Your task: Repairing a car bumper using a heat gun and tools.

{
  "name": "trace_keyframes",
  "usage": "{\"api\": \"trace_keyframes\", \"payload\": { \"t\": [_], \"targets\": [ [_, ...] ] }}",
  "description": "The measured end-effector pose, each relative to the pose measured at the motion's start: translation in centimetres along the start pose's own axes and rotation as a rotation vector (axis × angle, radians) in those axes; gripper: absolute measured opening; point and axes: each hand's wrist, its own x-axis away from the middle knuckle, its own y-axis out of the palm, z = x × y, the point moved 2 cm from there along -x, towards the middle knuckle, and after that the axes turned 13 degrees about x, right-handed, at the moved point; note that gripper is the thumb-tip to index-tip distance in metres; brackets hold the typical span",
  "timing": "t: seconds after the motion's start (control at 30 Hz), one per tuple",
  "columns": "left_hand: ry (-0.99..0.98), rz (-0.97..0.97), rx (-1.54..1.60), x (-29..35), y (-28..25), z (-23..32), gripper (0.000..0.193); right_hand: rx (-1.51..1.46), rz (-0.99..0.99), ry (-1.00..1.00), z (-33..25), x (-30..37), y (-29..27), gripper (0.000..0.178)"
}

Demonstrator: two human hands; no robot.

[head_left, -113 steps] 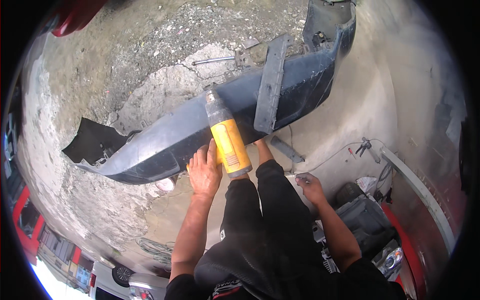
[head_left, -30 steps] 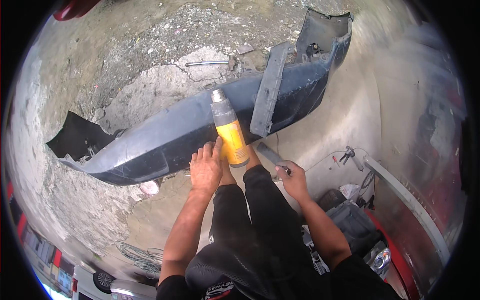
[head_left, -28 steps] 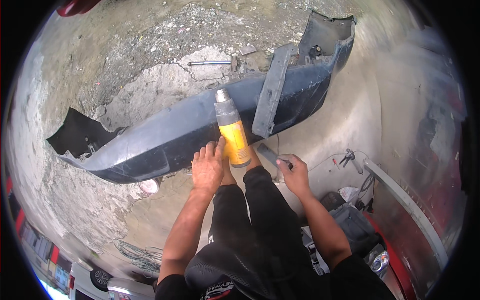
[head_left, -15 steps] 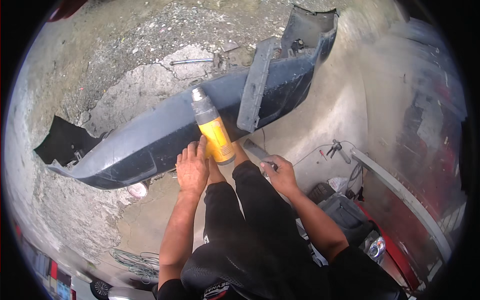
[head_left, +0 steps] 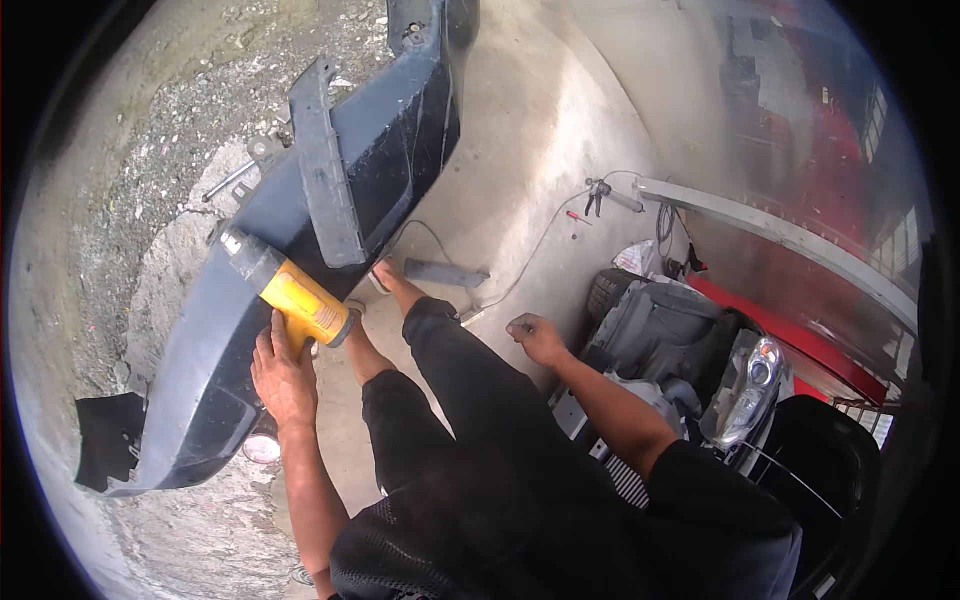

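Note:
My left hand (head_left: 285, 380) is closed at the handle of a yellow heat gun (head_left: 305, 302), thumb on one side and fingers on the other. The gun's metal nozzle points up and left over a dark car bumper (head_left: 262, 215), which lies diagonally across the left side. A flat grey plastic strip (head_left: 328, 185) rests across the bumper, just beyond the gun. My right hand (head_left: 540, 340) hovers apart from the bumper, right of my legs. Its fingers are curled in, with a small dark spot at the fingertips that I cannot make out.
A caulking gun (head_left: 612, 196) and a red screwdriver (head_left: 578, 217) lie on the concrete. Car parts, among them a headlight (head_left: 745, 390), crowd the right near a long metal bar (head_left: 790, 240). A dark flat piece (head_left: 445, 274) and a cable lie by my foot.
The view has turned toward the right, so the bumper and heat gun appear further left and steeper. The left hand stays at the gun. More of the car parts on the right shows.

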Motion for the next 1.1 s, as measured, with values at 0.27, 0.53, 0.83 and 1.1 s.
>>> {"api": "trace_keyframes", "payload": {
  "t": [0.27,0.53,0.83,1.1],
  "targets": [
    [-0.083,0.022,0.023,-0.1,0.6,1.7,0.068,-0.082,-0.037,0.212,4.9,0.2,-2.9,0.033],
    [-0.254,0.069,0.029,-0.8,2.6,7.0,0.067,-0.269,-0.007,0.422,15.6,-5.3,-7.6,0.034],
    [-0.489,0.154,-0.189,-1.6,8.1,7.4,0.073,-0.124,0.043,0.322,31.0,-30.6,-14.8,0.028],
    [-0.489,-0.236,-0.709,-1.0,7.5,2.4,0.071,0.113,0.118,0.558,45.2,-49.1,-16.8,0.036]
  ]
}}
